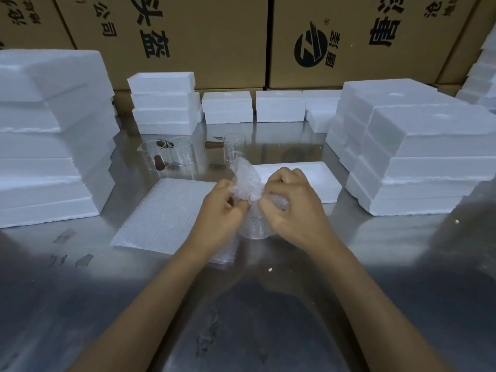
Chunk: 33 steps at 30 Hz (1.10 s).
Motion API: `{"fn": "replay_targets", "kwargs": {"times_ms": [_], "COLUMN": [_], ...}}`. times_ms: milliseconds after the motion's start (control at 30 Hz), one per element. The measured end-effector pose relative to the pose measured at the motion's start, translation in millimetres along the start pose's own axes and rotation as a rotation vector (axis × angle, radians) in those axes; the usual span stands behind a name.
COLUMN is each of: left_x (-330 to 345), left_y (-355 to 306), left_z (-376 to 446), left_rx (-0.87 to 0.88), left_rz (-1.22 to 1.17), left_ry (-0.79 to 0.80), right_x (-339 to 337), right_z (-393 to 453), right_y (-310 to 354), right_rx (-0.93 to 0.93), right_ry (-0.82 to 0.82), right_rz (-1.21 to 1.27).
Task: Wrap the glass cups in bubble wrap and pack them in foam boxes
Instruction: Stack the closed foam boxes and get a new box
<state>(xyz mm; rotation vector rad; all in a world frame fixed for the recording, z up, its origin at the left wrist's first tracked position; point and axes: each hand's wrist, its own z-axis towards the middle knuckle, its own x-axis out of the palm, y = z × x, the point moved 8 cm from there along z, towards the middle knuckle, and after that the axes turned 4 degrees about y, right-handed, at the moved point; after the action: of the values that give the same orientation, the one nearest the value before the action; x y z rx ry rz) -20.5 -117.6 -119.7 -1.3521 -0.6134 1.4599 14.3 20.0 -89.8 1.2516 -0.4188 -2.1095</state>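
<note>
A glass cup (pixel 253 229) stands on the metal table (pixel 402 264) in the middle of the view, its lower part showing clear through a sheet of bubble wrap (pixel 247 181) that is bunched up around and above it. The left hand (pixel 220 208) grips the wrap on its left side, fingers curled and pinching the film near the cup's top. The right hand (pixel 292 202) grips the wrap from the other side, fingers curled in and thumb pressed to the film, the two hands nearly touching.

Under the left forearm and reaching to the left lies a flat stack of bubble wrap sheets (pixel 163 216). Just behind the right hand sits an open foam box (pixel 316 173), low and white, its far wall visible above the knuckles.

Farther back on the table stand three more glass cups with brown wooden handles: two close together on the left (pixel 163 155), one of them with a pouring lip, and one alone near the middle (pixel 234 147), upright, its handle pointing left.

Stacks of white foam boxes rise on the left (pixel 53 138) and on the right (pixel 413 157), with lower stacks (pixel 228 107) along the back edge. Behind them stand large cardboard cartons (pixel 214 36) printed with black characters and a round logo
</note>
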Motion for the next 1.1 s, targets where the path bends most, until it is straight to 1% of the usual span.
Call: {"fn": "replay_targets", "kwargs": {"times_ms": [67, 133, 200, 233, 300, 367, 400, 433, 467, 500, 567, 633, 700, 767, 800, 833, 900, 933, 967, 1000, 1100], "left_x": [1, -3, -6, -5, -1, 5, 9, 11, 13, 13, 10, -2, -10, -8, -5, -1, 6, 10, 12, 12, 9], "left_y": [-5, -14, -23, -27, -28, -24, -22, -21, -21, -21, -24, -27, -29, -33, -32, -31, -25, -23, -22, -23, -30], "left_z": [-2, -5, -6, -6, -7, -7, -8, -8, -8, -9, -10, -8, -6, -6, -7, -7, -8, -9, -9, -9, -11], "left_rx": [0.066, 0.121, 0.215, 0.267, 0.327, 0.331, 0.326, 0.319, 0.319, 0.320, 0.327, 0.299, 0.287, 0.333, 0.354, 0.357, 0.321, 0.297, 0.284, 0.285, 0.324], "left_rz": [0.089, 0.050, 0.056, 0.119, 0.280, 0.461, 0.539, 0.593, 0.616, 0.622, 0.564, 0.372, 0.212, 0.275, 0.348, 0.425, 0.529, 0.541, 0.545, 0.558, 0.578], "left_ry": [-0.042, -0.077, -0.062, -0.038, 0.007, 0.066, 0.092, 0.114, 0.127, 0.131, 0.093, 0.004, -0.040, -0.008, 0.021, 0.051, 0.113, 0.139, 0.155, 0.156, 0.101], "right_x": [1, 5, 10, 11, 4, -10, -16, -20, -20, -17, -7, 4, 13, 18, 16, 9, -14, -24, -29, -29, -11], "right_z": [-1, 0, 1, 1, 2, 2, 1, 0, 1, 2, 1, 1, 2, 3, 2, 2, -2, -5, -5, -4, -2], "right_y": [0, -2, -5, -6, -10, -15, -17, -17, -14, -10, -1, 4, 9, 9, 7, 5, -4, -9, -12, -11, -4], "right_rx": [0.000, -0.007, -0.008, 0.000, 0.066, 0.146, 0.159, 0.149, 0.120, 0.084, 0.013, -0.048, -0.100, -0.116, -0.084, -0.032, 0.061, 0.077, 0.079, 0.074, 0.041], "right_ry": [0.029, 0.069, 0.118, 0.124, 0.058, -0.113, -0.192, -0.235, -0.233, -0.196, -0.086, -0.004, 0.057, 0.104, 0.098, 0.043, -0.185, -0.288, -0.338, -0.328, -0.166], "right_rz": [-0.032, -0.078, -0.120, -0.114, -0.003, 0.206, 0.310, 0.387, 0.410, 0.382, 0.229, 0.054, -0.085, -0.157, -0.120, -0.024, 0.228, 0.307, 0.335, 0.326, 0.142]}}
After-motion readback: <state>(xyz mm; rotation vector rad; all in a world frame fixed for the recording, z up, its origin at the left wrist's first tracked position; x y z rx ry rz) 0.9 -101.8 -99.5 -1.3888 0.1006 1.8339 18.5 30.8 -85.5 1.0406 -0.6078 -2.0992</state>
